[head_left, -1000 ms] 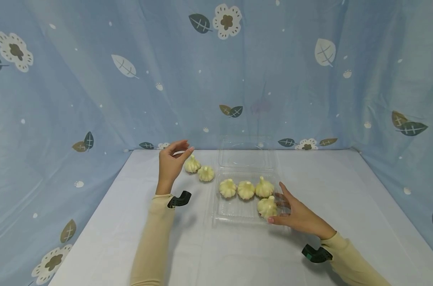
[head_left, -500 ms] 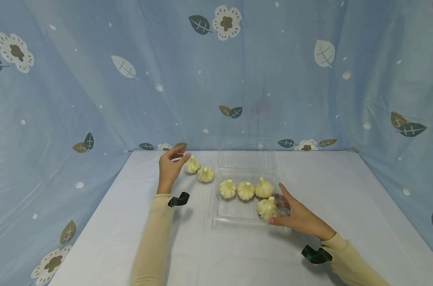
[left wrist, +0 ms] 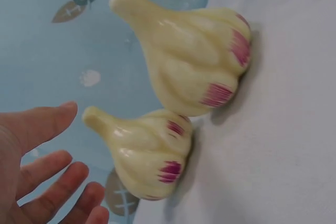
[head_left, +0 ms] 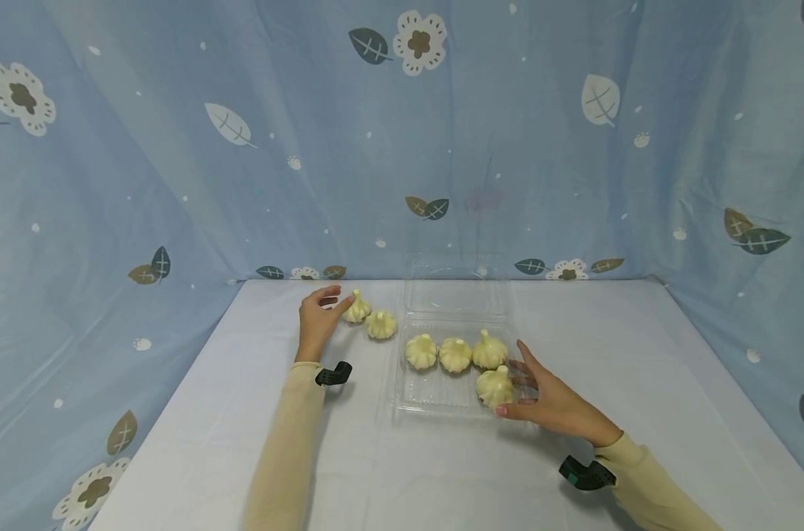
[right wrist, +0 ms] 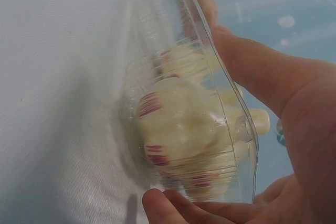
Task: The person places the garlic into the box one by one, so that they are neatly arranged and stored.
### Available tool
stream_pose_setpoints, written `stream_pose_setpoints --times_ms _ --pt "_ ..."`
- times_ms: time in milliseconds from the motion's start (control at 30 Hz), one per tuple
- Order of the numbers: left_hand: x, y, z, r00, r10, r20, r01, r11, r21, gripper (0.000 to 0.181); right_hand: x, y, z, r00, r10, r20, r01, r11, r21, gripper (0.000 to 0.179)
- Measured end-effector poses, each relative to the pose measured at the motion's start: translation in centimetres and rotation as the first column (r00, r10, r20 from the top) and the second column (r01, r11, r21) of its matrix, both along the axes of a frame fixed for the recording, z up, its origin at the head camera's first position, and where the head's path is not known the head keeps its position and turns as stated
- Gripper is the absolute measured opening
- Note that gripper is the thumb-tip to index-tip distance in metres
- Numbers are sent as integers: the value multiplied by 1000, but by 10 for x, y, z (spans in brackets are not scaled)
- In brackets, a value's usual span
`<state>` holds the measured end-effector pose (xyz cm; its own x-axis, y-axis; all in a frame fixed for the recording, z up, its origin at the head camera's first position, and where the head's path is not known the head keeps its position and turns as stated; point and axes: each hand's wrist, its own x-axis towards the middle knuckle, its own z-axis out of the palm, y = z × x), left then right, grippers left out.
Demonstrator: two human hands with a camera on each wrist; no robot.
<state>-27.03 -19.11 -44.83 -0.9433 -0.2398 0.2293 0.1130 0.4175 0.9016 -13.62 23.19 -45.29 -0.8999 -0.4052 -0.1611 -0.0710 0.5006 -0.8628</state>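
Clear plastic clamshell box (head_left: 428,387) sat on the white-covered desk (head_left: 442,472), its lid (head_left: 442,295) lying back on the far side. Left of the box, level with its hinge: two garlic bulbs, just beside each other. Farther garlic bulb (head_left: 357,308) stood base down, stem up, long axis near vertical; nearer garlic bulb (head_left: 380,325) likewise, stem up. Purple streaks low on both.

Left hand (head_left: 317,317) was left of the box, fingers loosely bent, thumb apart from them, its tip just short of the farther bulb's stem. Right hand (head_left: 558,402) was curved round the box's right end, thumb at the near corner.

Inside the box, four more bulbs: row of three (head_left: 455,355) and front-right bulb (head_left: 494,389), stem up, leaning slightly right.
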Motion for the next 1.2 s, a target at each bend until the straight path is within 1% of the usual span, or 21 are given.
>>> stream_pose_setpoints --times_ms 267,467,533,633,867,1100,1200 --pt "-5 3 -12 998 -18 60 19 1000 -8 52 0 0 0 1000 1 -8 -1 1000 4 124" --pt "-8 6 -17 995 2 100 3 999 -50 53 0 0 1 1000 -1 -2 1 1000 2 124" --pt "-7 7 -17 994 7 106 0 998 -58 54 0 -1 0 1000 0 -1 0 1000 1 124" --pt "-7 8 -17 994 -4 109 12 998 -68 54 0 -1 1 1000 -4 5 4 1000 1 124" --pt "-6 7 -18 995 -21 98 29 997 -78 53 1 -2 2 1000 -10 5 10 1000 4 125" --pt "-5 8 -20 992 -20 126 31 996 -80 53 1 -3 2 1000 -15 13 14 1000 13 125" --pt "-6 8 -22 992 -20 122 31 996 -87 54 1 -3 3 1000 -14 13 14 1000 11 125"
